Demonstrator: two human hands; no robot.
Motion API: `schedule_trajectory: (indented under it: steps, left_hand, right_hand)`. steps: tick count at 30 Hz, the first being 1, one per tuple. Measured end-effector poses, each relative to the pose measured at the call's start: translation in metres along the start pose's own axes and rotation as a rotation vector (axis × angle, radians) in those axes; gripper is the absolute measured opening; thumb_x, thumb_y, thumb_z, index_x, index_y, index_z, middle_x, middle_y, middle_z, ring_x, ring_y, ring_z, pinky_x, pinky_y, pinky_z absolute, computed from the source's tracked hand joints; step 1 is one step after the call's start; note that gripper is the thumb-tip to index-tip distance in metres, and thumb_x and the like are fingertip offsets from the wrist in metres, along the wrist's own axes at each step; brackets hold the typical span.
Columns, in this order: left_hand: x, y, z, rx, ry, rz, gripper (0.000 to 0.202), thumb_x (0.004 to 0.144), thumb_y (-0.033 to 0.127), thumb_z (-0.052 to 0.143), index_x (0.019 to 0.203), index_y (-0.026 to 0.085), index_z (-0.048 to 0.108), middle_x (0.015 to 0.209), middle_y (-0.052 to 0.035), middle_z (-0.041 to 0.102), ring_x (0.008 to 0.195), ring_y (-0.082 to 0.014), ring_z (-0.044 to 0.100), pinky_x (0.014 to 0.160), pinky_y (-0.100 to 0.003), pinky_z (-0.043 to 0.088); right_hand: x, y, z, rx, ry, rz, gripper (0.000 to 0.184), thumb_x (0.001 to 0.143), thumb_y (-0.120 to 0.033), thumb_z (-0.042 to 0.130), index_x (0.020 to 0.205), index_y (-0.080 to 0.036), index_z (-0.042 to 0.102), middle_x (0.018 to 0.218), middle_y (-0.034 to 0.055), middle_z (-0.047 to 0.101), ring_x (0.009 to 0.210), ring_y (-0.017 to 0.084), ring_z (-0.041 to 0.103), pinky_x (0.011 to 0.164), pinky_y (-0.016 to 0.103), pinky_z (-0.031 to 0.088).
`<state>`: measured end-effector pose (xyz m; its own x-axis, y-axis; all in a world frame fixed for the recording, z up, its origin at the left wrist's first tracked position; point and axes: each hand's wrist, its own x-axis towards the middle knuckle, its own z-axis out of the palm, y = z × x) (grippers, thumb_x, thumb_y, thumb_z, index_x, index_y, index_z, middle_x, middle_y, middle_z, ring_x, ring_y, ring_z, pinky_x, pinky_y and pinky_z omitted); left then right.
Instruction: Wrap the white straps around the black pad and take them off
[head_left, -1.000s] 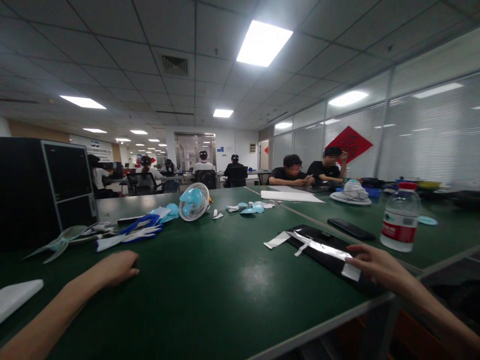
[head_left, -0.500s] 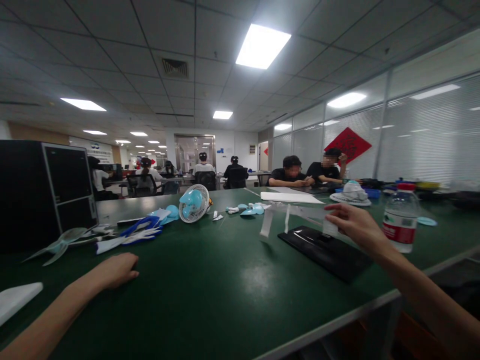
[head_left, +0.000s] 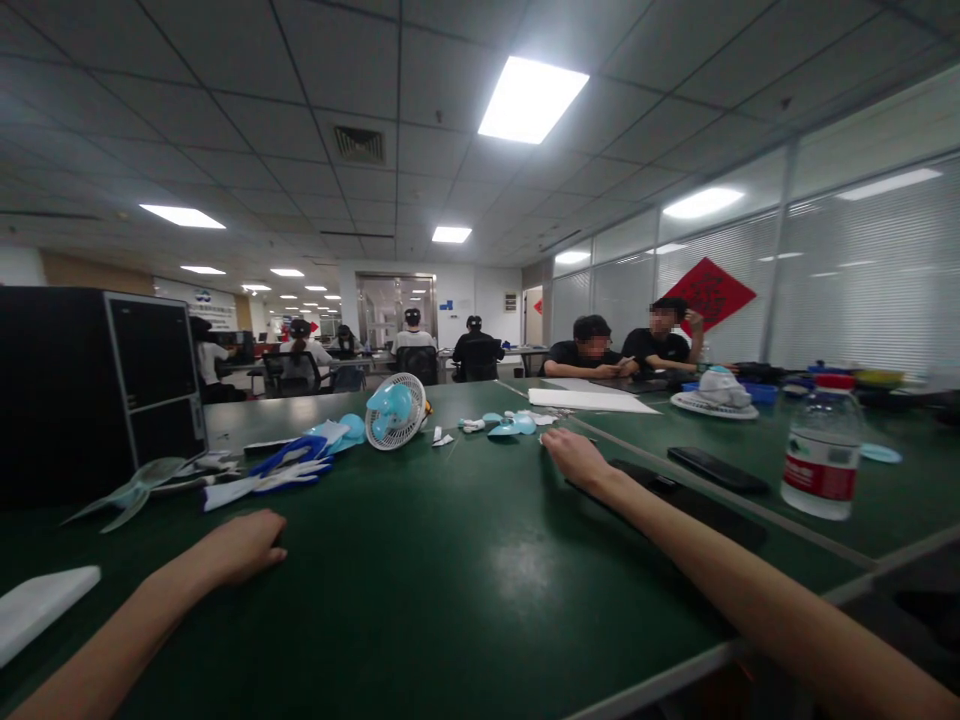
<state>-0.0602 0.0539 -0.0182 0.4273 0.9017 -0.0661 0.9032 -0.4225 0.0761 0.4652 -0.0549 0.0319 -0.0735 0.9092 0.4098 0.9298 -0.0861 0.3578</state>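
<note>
My left hand [head_left: 251, 545] rests on the green table, its fingers curled in and the thumb pointing right; I see nothing in it. Near it lie white-and-blue work gloves [head_left: 274, 472]. Reaching to the middle of the table, my right hand [head_left: 576, 458] has its fingers drawn together and pointing down. A tiny pale bit shows at its fingertips, too small to name. Under the right forearm is a flat black panel [head_left: 712, 510], partly covered by the arm. Beyond the hand are light-blue fan blades [head_left: 514, 425] and small white pieces.
A small white fan [head_left: 397, 410] with blue blades stands at the back. At left are a black computer case [head_left: 64, 400] and a pale fan blade [head_left: 142, 485]. To the right are a water bottle [head_left: 821, 455] and a black phone [head_left: 716, 470]. Two people sit across the table.
My right hand has moved left and away from me, off the black panel. The clear plastic strip it held is out of sight. My left hand stays in place; the view has shifted slightly.
</note>
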Motion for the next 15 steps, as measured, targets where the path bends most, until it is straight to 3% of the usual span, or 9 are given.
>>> schedule_trajectory:
  steps: [4,7,10,15]
  left_hand:
    - [0.004,-0.008,0.005,-0.001,0.014,0.013,0.042,0.071,0.045,0.052,0.100,0.018,0.064,0.106,-0.0113,0.064,0.093,-0.0264,0.061,0.076,-0.036,0.049]
    - [0.009,-0.016,0.011,-0.009,0.034,0.028,0.043,0.070,0.046,0.052,0.100,0.019,0.064,0.105,-0.0110,0.065,0.093,-0.0271,0.061,0.077,-0.037,0.049]
    - [0.008,-0.014,0.010,-0.003,0.026,0.026,0.043,0.070,0.047,0.052,0.100,0.019,0.064,0.106,-0.0115,0.065,0.094,-0.0278,0.061,0.077,-0.038,0.049]
    - [-0.002,0.003,-0.001,0.022,0.016,0.001,0.041,0.069,0.043,0.052,0.098,0.017,0.065,0.105,-0.0124,0.065,0.095,-0.0291,0.061,0.077,-0.038,0.048]
  right_hand:
    - [-0.002,-0.019,0.008,0.106,-0.103,0.005,0.021,0.084,-0.023,0.048,0.097,-0.016,0.063,0.103,0.0125,0.063,0.096,0.022,0.058,0.079,0.027,0.042]
    - [-0.002,-0.013,0.000,0.177,-0.171,0.086,0.025,0.084,-0.034,0.049,0.096,-0.019,0.065,0.102,0.0105,0.066,0.094,0.022,0.060,0.079,0.028,0.042]
    - [-0.008,0.013,-0.016,0.166,-0.214,0.201,0.025,0.084,-0.030,0.046,0.091,-0.019,0.067,0.096,0.0102,0.068,0.089,0.022,0.063,0.075,0.029,0.043]
    - [-0.037,0.078,-0.028,0.089,-0.372,0.551,0.025,0.071,-0.022,0.059,0.093,-0.015,0.068,0.101,0.0168,0.066,0.090,0.028,0.063,0.071,0.034,0.046]
